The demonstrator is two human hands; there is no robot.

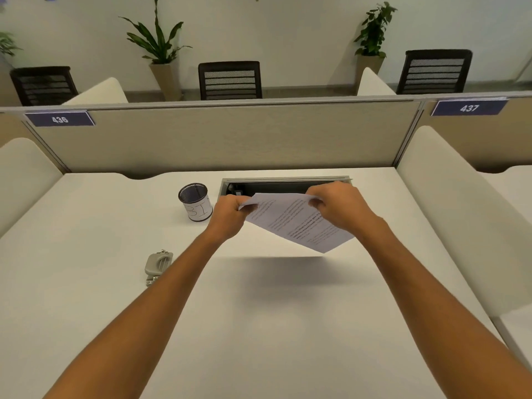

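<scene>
A printed white sheet of paper (296, 223) hangs in the air above the white desk (259, 312), its far edge lifted and its near corner pointing down. My left hand (230, 214) pinches the sheet's far left corner. My right hand (339, 208) pinches the far right corner. The sheet throws a shadow on the desk below it. To the left stands a black mesh cup (196, 201) with a white label reading "BIN".
A grey stapler-like metal tool (157, 266) lies on the desk left of my left forearm. An open cable tray (285, 184) is set into the desk behind the paper. Beige partitions close the back and both sides; chairs and plants stand beyond.
</scene>
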